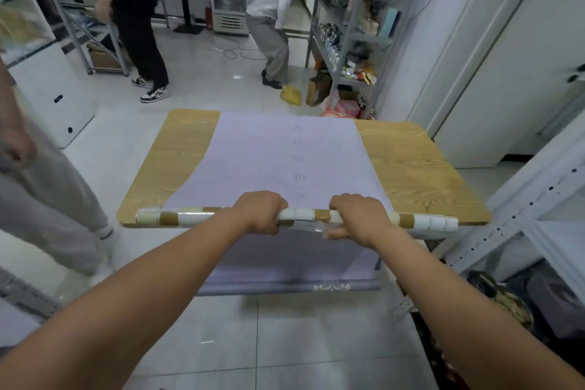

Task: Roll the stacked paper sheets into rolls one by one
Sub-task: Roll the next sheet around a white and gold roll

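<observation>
1. Forearms outstretched, left hand (261, 212) and right hand (357, 215) both clamped over taped roll (304, 215), near its middle, slightly apart.
2. Long axis of roll left to right, along wooden table's (411, 168) near edge.
3. Lilac paper sheet (253, 161) stretching away beyond knuckles; next push likely forward.

Pale lilac paper sheet (269, 161) lies flat, its near end hanging down; white-and-tan banded roll (304, 215) lies crosswise on it.
</observation>
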